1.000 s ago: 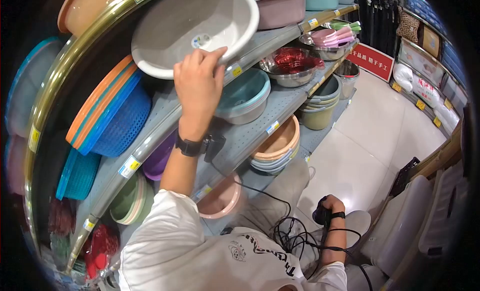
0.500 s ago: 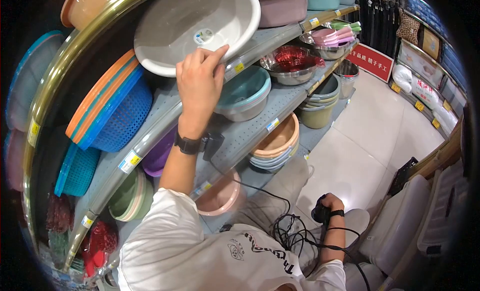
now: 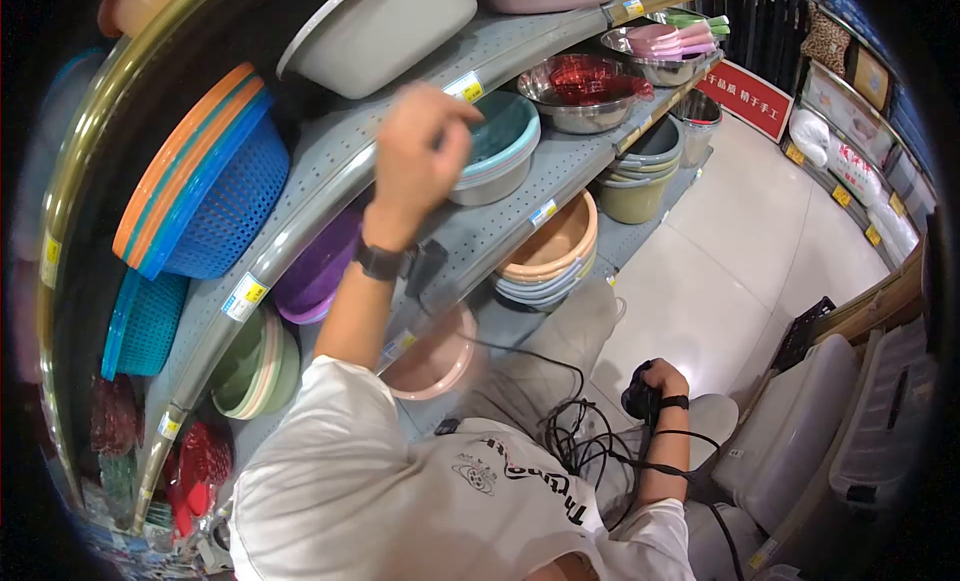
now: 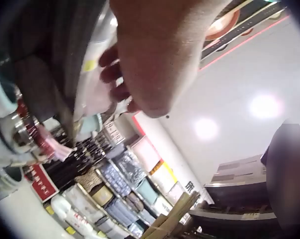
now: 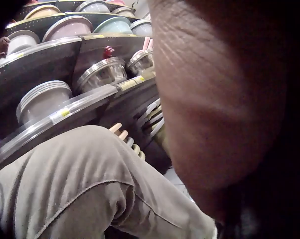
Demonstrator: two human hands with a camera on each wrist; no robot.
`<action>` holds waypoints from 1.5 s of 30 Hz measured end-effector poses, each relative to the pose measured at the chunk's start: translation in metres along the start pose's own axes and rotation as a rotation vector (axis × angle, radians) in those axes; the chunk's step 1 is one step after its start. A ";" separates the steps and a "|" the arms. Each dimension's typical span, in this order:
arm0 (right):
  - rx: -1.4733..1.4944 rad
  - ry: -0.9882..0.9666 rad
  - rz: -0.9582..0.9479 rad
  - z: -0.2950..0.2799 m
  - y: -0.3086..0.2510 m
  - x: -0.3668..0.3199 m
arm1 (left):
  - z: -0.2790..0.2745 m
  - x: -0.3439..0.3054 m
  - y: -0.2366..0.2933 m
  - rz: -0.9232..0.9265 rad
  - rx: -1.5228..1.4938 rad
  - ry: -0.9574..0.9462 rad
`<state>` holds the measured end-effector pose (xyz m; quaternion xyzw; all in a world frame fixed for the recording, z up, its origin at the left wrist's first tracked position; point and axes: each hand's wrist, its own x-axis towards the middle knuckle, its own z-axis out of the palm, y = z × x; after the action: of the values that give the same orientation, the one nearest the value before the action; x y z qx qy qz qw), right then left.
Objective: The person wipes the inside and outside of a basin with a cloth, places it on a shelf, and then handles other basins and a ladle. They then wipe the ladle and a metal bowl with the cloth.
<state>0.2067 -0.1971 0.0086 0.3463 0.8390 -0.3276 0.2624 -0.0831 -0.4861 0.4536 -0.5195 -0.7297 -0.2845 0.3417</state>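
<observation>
A grey basin [image 3: 400,36] sits on the upper shelf at the top of the head view, tilted so its rounded outer side shows. My left hand [image 3: 425,141], blurred and loosely curled, holds nothing and is just below and in front of it. In the left wrist view, the fingers [image 4: 112,77] of that hand show behind its near edge. A stack of teal and grey basins [image 3: 500,146] stands just right of it, one shelf down. Low on the right, my right hand [image 3: 668,377] has its fingers curled round a black device [image 3: 638,393] beside several cables.
Blue and orange mesh baskets [image 3: 215,181] are stacked at the left. Steel bowls [image 3: 585,101], buckets [image 3: 640,181] and peach basins [image 3: 545,246] line the shelves. Black cables [image 3: 590,431] loop over my lap. White storage boxes [image 3: 800,411] stand at my right, by the tiled aisle floor [image 3: 730,261].
My left hand has let go of the basin's rim and drawn down from it. The basin has tipped back, now showing its outer side instead of its inside. The right hand stays in place.
</observation>
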 end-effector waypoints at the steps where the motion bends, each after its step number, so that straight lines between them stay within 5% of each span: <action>1: -0.007 0.001 -0.009 -0.002 -0.003 -0.003 | 0.012 -0.013 -0.001 -0.073 -0.098 -0.256; 5: -0.018 0.001 0.008 0.000 -0.005 -0.009 | 0.087 -0.065 -0.048 0.005 0.056 -0.171; 8: -0.027 -0.002 0.012 0.001 -0.003 -0.007 | 0.118 -0.103 -0.099 -0.161 0.210 -0.309; 30: -0.069 -0.058 0.016 0.001 -0.015 0.008 | 0.092 -0.116 -0.075 -0.192 -0.012 -0.247; 36: -0.056 -0.082 0.036 0.005 -0.006 0.011 | 0.078 -0.089 -0.077 -0.507 -0.211 -0.316; 37: -0.054 -0.085 0.038 0.005 -0.006 0.012 | 0.079 -0.086 -0.082 -0.508 -0.214 -0.323; 39: -0.054 -0.092 0.042 0.002 -0.010 0.016 | 0.081 -0.079 -0.086 -0.188 -0.126 -0.393; 41: -0.048 -0.091 0.043 0.003 -0.008 0.017 | 0.083 -0.068 -0.081 -0.190 -0.078 -0.362; 45: -0.035 -0.088 0.039 0.007 -0.004 0.017 | 0.089 -0.053 -0.077 -0.281 0.002 0.010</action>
<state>0.1947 -0.1982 -0.0057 0.3432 0.8254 -0.3224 0.3116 -0.1629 -0.4699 0.3531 -0.4106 -0.7937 -0.3313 0.3028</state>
